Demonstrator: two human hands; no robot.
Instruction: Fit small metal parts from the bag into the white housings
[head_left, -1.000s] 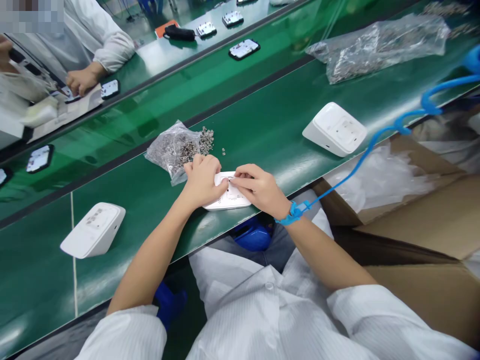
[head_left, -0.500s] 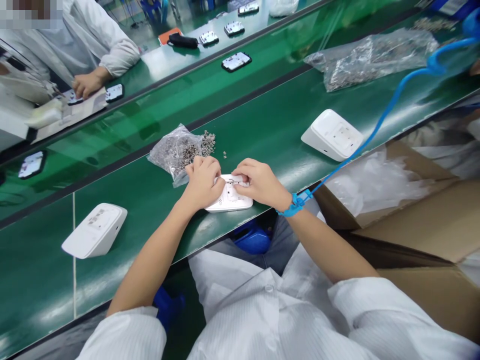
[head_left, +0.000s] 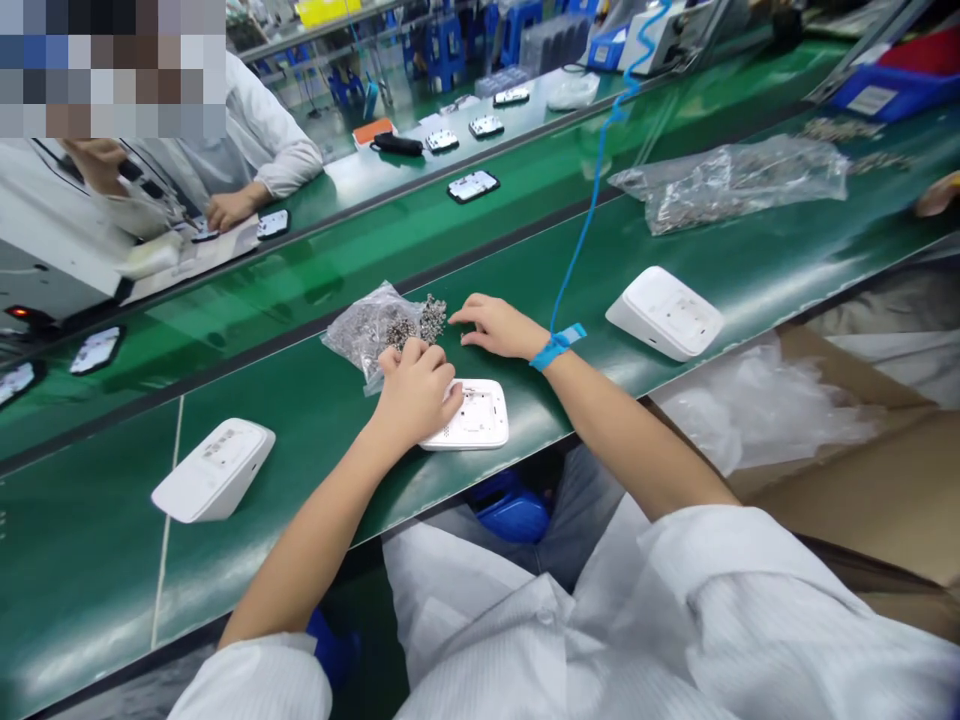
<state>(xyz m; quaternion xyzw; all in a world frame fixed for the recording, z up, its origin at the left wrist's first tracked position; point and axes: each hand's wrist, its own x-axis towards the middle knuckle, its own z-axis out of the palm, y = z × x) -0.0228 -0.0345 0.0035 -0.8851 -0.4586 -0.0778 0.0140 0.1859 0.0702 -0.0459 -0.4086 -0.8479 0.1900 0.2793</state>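
A white plastic device point(head_left: 484, 422) with a recessed panel lies on the green work surface in front of me. My left hand point(head_left: 417, 396) grips its left end, thumb on top and fingers curled at the far side, covering that part. My right hand point(head_left: 501, 326) is off the device, beyond its far edge. Its index finger and thumb are apart, beside a small pile of metal parts point(head_left: 433, 318); nothing is clearly visible between them. The pile spills from a clear plastic bag point(head_left: 364, 325) holding more such parts. A blue strap point(head_left: 556, 345) circles my right wrist.
Similar white devices stand at left point(head_left: 214, 470) and right point(head_left: 667, 312). A long clear bag point(head_left: 742, 185) lies at the far right, near a blue bin point(head_left: 892, 92). Across the line a co-worker's hand point(head_left: 231, 208) rests near dark-edged parts. An open carton point(head_left: 840, 490) is at my right.
My right hand has left the device and moved away from me to the pile of metal parts, its fingers spreading. My left hand stays on the device. The head view has shifted.
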